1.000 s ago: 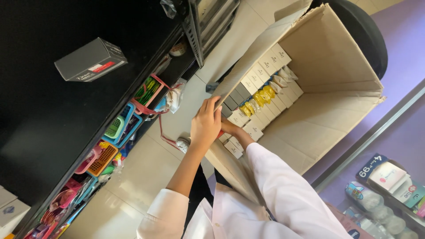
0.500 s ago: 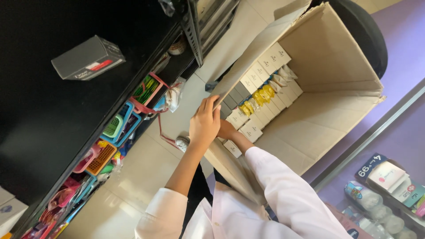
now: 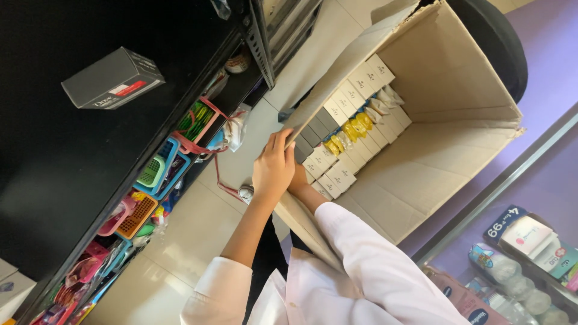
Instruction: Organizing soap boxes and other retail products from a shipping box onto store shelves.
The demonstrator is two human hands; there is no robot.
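1. The left hand (image 3: 274,168) rests on the near flap of the big brown cardboard box (image 3: 457,78). Its fingers lie flat and close together on the flap and press it outward. They pinch nothing.
2. The right hand (image 3: 297,178) reaches down inside the box, behind the left hand. Only the wrist and a bit of the hand show. I cannot tell if its fingers are spread or closed, or if they hold a box.
3. The small white cardboard boxes (image 3: 337,174) stand in neat rows at the bottom of the big box. They sit just beside the right hand, maybe touching it. A few yellow packets (image 3: 352,129) lie in the middle of the rows, a little farther in.
4. To do this well, I think the left hand should keep the flap pushed back, so it does not fold down over the reaching arm.
5. The small boxes are packed tight. It seems best to take one from the near end of a row, where the hand already is, and lift it straight up so the others stay in line.
6. A dark grey rectangular carton (image 3: 113,78) lies alone on the black shelf top (image 3: 54,150), well apart from both hands. Coloured plastic baskets (image 3: 156,171) sit on the shelf under it.
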